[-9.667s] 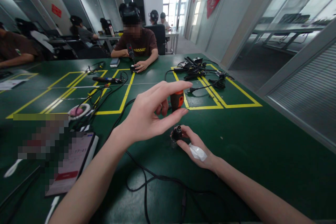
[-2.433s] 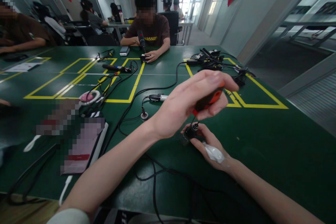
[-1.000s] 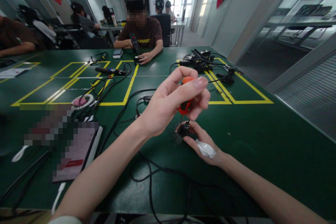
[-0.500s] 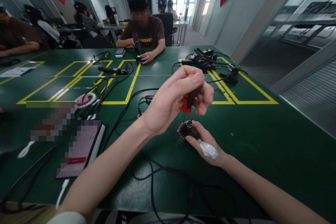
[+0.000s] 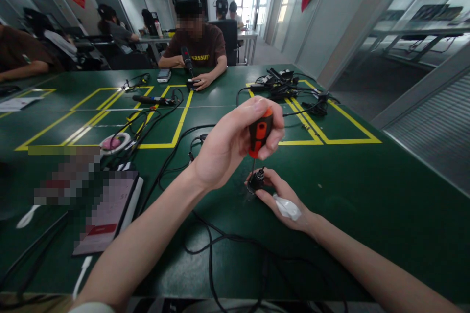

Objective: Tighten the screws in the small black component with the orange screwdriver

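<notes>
My left hand [image 5: 231,142] is wrapped round the red-and-black handle of a screwdriver [image 5: 260,134], held upright with its thin shaft pointing down. Below it, my right hand [image 5: 282,195] grips a small round black part [image 5: 256,182] with a stepped metallic-looking post, between thumb and fingers close to the table. The shaft reaches down to the left side of this part; whether its tip sits in a screw is too small to tell. A white patch [image 5: 288,208] is stuck on the back of my right hand near the thumb.
Black cables [image 5: 227,237] run over the green table [image 5: 360,195]. A phone-like device [image 5: 110,210] lies at left, near a tape roll [image 5: 125,144]. Tangled black cables and adapters [image 5: 277,80] lie at the back right. Across the table a person [image 5: 196,49] works with an electric screwdriver [image 5: 186,58].
My left hand has turned the screwdriver's handle, so more of its red-and-black side faces me; the fingers have shifted on it. The whole view has moved slightly; my right hand keeps its hold.
</notes>
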`<state>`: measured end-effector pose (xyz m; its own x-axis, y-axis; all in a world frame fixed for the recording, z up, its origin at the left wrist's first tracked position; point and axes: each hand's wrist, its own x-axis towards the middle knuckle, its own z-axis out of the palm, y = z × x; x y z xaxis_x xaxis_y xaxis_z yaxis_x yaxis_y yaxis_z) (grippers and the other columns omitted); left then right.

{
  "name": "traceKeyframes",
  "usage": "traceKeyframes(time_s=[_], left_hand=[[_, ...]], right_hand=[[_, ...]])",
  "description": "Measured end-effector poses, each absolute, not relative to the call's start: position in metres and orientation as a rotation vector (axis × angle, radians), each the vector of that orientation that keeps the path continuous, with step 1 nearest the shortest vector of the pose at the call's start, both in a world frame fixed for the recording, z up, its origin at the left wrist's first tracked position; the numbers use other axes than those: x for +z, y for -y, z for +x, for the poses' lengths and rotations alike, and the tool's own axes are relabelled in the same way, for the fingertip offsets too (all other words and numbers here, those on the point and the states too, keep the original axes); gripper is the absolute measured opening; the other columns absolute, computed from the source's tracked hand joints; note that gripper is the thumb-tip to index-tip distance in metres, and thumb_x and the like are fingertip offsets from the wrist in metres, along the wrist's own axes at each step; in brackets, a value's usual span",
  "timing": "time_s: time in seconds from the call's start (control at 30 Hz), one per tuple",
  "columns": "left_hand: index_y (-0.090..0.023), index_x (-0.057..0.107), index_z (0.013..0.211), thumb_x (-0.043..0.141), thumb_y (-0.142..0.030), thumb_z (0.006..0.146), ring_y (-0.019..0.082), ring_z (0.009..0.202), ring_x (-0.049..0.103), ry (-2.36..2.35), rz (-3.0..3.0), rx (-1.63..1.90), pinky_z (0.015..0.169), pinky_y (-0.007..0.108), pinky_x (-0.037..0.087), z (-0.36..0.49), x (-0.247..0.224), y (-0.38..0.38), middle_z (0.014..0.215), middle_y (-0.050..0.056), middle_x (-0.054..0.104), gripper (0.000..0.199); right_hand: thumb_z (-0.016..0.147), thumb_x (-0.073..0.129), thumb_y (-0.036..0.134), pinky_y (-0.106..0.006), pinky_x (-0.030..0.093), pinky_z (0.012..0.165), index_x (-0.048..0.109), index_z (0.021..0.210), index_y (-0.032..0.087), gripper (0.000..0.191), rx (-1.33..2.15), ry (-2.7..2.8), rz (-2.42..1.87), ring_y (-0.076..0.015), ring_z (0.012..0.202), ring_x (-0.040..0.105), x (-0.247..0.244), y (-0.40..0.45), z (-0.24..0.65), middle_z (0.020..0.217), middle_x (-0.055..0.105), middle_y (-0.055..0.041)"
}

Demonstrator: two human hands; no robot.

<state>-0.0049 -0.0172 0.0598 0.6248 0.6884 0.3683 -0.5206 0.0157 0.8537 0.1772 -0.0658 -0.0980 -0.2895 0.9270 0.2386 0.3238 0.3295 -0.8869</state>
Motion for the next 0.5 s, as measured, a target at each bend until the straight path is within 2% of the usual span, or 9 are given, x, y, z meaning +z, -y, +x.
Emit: traceKeyframes(time_s=[0.1, 0.23, 0.4, 0.5], left_hand=[[-0.018, 0.052, 0.086, 0.056, -0.042, 0.096, 0.007, 0.055, 0.049, -0.191, 1.231, 0.956, 0.056, 0.019, 0.041, -0.0048, 0.0609, 0.0189, 0.067, -0.003, 0.054, 0.027], [-0.018, 0.052, 0.088, 0.058, -0.042, 0.095, 0.006, 0.051, 0.043, -0.198, 1.238, 0.946, 0.051, 0.018, 0.035, -0.0053, 0.0612, 0.0186, 0.063, -0.004, 0.051, 0.026], [-0.015, 0.060, 0.087, 0.058, -0.050, 0.096, 0.006, 0.051, 0.040, -0.193, 1.256, 0.937, 0.051, 0.020, 0.033, -0.0049, 0.0608, 0.0169, 0.061, -0.003, 0.046, 0.037], [-0.014, 0.058, 0.080, 0.059, -0.051, 0.097, 0.006, 0.052, 0.042, -0.180, 1.231, 0.930, 0.052, 0.020, 0.034, -0.0047, 0.0610, 0.0170, 0.061, -0.003, 0.045, 0.041]], right_hand=[[0.097, 0.061, 0.037, -0.046, 0.061, 0.097, 0.057, 0.124, 0.023, 0.030, 0.954, 1.791, -1.121, -0.0284, 0.105, 0.074, -0.1003, 0.0657, 0.1776, 0.117, 0.074, -0.0112], [0.097, 0.061, 0.038, -0.047, 0.060, 0.098, 0.057, 0.126, 0.023, 0.033, 0.967, 1.789, -1.120, -0.0288, 0.107, 0.073, -0.1010, 0.0658, 0.1785, 0.119, 0.073, -0.0115], [0.099, 0.061, 0.041, -0.048, 0.060, 0.099, 0.058, 0.126, 0.024, 0.033, 0.974, 1.784, -1.123, -0.0290, 0.108, 0.073, -0.1016, 0.0657, 0.1790, 0.119, 0.073, -0.0114], [0.098, 0.060, 0.040, -0.048, 0.060, 0.098, 0.057, 0.126, 0.023, 0.033, 0.963, 1.789, -1.124, -0.0291, 0.108, 0.073, -0.1017, 0.0656, 0.1785, 0.120, 0.073, -0.0118]])
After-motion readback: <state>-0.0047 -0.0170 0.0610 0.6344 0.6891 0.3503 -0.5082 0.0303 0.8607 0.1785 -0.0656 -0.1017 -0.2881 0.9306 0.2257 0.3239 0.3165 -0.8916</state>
